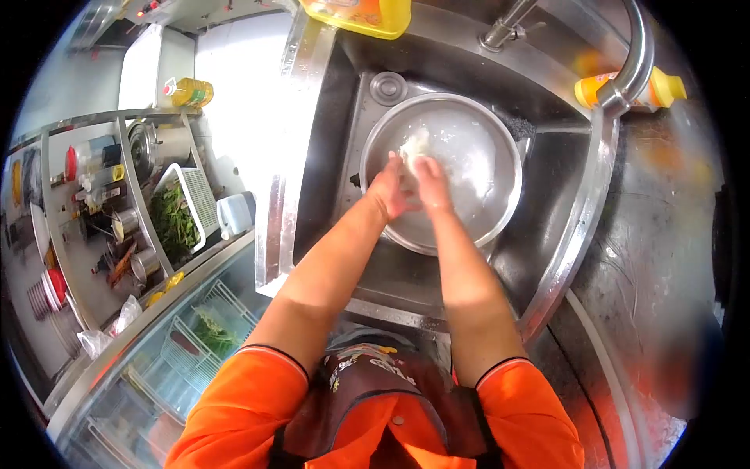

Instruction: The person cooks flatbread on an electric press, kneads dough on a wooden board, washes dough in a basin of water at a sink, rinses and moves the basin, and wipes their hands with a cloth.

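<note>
A round metal basin (500, 207) of cloudy water sits in the stainless steel sink (539, 258). Over its left half, both my hands are close together around a wet, pale whitish lump (416, 144), whose kind I cannot make out. My left hand (392, 190) is on the lump's near left side with its fingers curled in. From the near right, my right hand (431, 184) closes against the lump, partly hiding it. Glare on the water blurs the fingertips.
A curved metal faucet (639, 59) reaches over the sink's right rim, near a yellow bottle (664, 89). A yellow container (367, 17) stands at the back edge. On the left are shelves, a white basket (199, 207) of greens and a glass-topped case (168, 375).
</note>
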`<state>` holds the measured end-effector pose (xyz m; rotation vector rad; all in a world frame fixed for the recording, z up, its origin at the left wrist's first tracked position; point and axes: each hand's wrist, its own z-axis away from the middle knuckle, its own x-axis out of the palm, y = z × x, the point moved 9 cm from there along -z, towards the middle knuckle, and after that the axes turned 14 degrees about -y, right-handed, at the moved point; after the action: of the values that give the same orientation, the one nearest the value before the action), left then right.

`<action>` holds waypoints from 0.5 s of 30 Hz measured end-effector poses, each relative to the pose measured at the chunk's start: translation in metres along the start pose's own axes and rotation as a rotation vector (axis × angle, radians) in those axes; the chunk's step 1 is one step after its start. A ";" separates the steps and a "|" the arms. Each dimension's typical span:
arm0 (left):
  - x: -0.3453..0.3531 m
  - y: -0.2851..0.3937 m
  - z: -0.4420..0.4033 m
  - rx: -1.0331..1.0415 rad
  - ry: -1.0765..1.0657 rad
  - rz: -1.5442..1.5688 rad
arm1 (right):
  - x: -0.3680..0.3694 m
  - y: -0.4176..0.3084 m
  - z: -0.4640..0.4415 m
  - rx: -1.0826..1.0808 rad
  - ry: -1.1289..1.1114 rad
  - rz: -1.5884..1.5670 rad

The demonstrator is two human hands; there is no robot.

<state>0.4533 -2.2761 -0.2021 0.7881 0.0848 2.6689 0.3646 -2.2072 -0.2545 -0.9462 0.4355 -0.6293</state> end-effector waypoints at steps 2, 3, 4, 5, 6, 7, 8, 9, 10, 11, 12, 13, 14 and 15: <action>-0.006 0.004 -0.037 0.057 -0.284 0.129 | 0.035 -0.083 0.036 -0.103 -0.031 0.124; -0.029 -0.005 -0.083 -0.023 -0.776 0.303 | 0.039 -0.104 0.046 -0.099 -0.028 0.278; -0.031 0.001 -0.069 0.100 -0.685 0.067 | 0.043 -0.127 0.064 -0.292 0.101 0.477; -0.018 0.011 -0.038 0.225 -0.589 -0.170 | 0.055 -0.137 0.078 -0.257 0.029 0.512; -0.024 0.015 -0.046 0.411 -0.649 -0.442 | 0.063 -0.147 0.088 -0.218 -0.043 0.546; -0.031 0.018 -0.051 0.634 -0.646 -0.733 | 0.058 -0.155 0.090 -0.305 0.033 0.566; -0.041 0.019 -0.055 0.864 -0.592 -0.961 | 0.055 -0.160 0.093 -0.394 0.108 0.583; -0.048 0.005 -0.073 0.823 -0.615 -0.947 | 0.047 -0.150 0.086 -0.448 0.202 0.558; -0.050 -0.007 -0.087 0.780 -0.635 -0.936 | 0.040 -0.139 0.080 -0.502 0.296 0.534; -0.017 -0.005 -0.058 0.394 -0.429 -0.591 | 0.021 -0.123 0.059 -0.331 0.314 0.633; 0.016 -0.008 -0.005 0.135 -0.132 -0.120 | -0.009 -0.109 0.035 -0.092 0.239 0.615; 0.031 -0.016 -0.001 0.118 -0.152 -0.244 | -0.043 -0.050 0.010 0.096 0.211 0.193; 0.038 -0.016 -0.002 0.111 -0.176 -0.369 | -0.063 -0.048 0.004 0.174 0.201 0.382; 0.024 -0.009 -0.007 0.109 -0.146 -0.340 | -0.079 -0.048 -0.003 0.244 0.178 0.577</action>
<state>0.4338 -2.2592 -0.1966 0.9102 0.3011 2.2962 0.2896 -2.1776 -0.2096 -0.4953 0.7383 -0.2295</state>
